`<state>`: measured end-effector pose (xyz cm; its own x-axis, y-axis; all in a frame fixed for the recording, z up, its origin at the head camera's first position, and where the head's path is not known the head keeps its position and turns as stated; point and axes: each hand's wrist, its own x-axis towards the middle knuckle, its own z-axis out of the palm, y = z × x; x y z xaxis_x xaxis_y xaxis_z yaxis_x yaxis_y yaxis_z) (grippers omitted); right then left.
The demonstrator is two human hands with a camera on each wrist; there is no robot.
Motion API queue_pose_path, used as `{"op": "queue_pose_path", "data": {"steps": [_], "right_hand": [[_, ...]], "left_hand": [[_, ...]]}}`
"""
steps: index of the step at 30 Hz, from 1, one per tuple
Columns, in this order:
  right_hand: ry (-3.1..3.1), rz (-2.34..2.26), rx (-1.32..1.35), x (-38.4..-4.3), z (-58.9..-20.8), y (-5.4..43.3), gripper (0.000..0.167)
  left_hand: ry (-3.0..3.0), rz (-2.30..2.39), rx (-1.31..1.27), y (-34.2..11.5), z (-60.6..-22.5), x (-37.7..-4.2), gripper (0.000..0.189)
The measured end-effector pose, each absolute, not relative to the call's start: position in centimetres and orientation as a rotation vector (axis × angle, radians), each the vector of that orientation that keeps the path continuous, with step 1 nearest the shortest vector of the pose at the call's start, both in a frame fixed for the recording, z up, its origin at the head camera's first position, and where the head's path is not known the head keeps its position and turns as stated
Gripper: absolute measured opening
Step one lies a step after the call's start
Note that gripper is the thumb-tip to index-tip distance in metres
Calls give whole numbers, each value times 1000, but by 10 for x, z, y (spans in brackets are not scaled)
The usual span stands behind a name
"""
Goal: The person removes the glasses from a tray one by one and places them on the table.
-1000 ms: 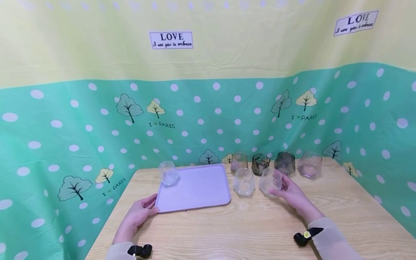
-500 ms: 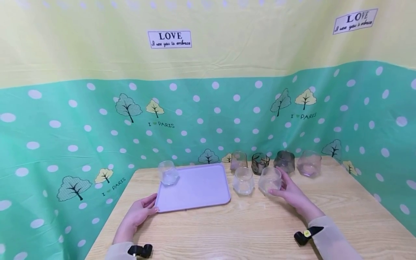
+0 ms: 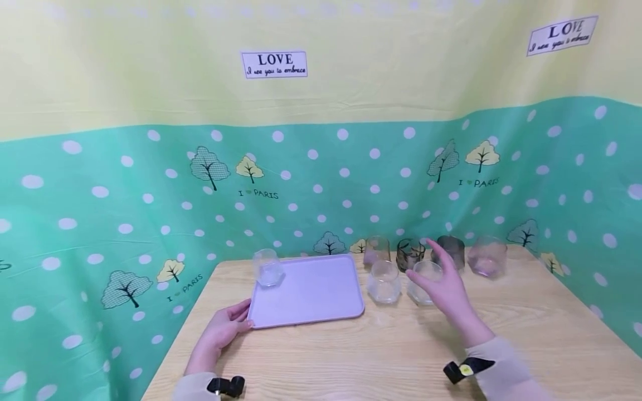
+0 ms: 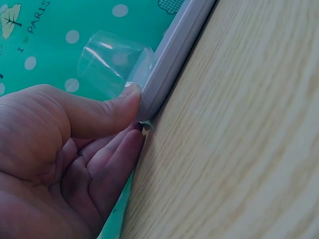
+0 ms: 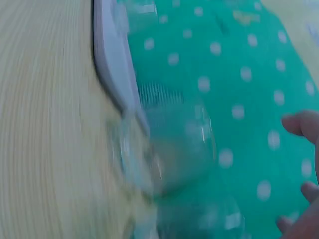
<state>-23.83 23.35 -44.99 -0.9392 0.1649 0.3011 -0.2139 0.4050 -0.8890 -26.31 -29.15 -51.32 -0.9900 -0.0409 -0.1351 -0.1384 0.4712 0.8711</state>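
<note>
My left hand (image 3: 223, 334) pinches the near left corner of a lilac tray (image 3: 311, 295). In the left wrist view the thumb of this hand (image 4: 65, 134) lies on the tray's rim (image 4: 169, 59), the fingers below it. A clear glass (image 3: 269, 270) stands on the tray's far left corner. My right hand (image 3: 446, 287), thumb and fingers spread, is over a clear glass (image 3: 423, 287) and partly hides it. Another clear glass (image 3: 384, 284) stands between that one and the tray. The right wrist view is blurred; fingertips (image 5: 299, 122) show apart from the glasses.
Behind the clear glasses stands a row: an amber-tinted glass (image 3: 376, 253), a dark patterned glass (image 3: 410, 256), a smoky grey glass (image 3: 453, 250) and a pinkish glass (image 3: 487, 258). A green dotted curtain (image 3: 301, 195) hangs behind the wooden table (image 3: 351, 356).
My right hand has let go of the right clear glass and lifted above it, fingers spread. The glass stays on the table. My left hand keeps its hold on the tray.
</note>
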Motion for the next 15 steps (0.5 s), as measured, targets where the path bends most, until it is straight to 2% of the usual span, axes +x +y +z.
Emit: {"op": "queue_pose_path", "data": {"steps": [5, 15], "right_hand": [[-2159, 1395, 69, -238, -441, 199, 82], [-1932, 1493, 154, -236, -442, 154, 67]], "left_hand": [[2622, 1554, -171, -288, -514, -262, 71], [2641, 1554, -162, -291, -513, -261, 69]]}}
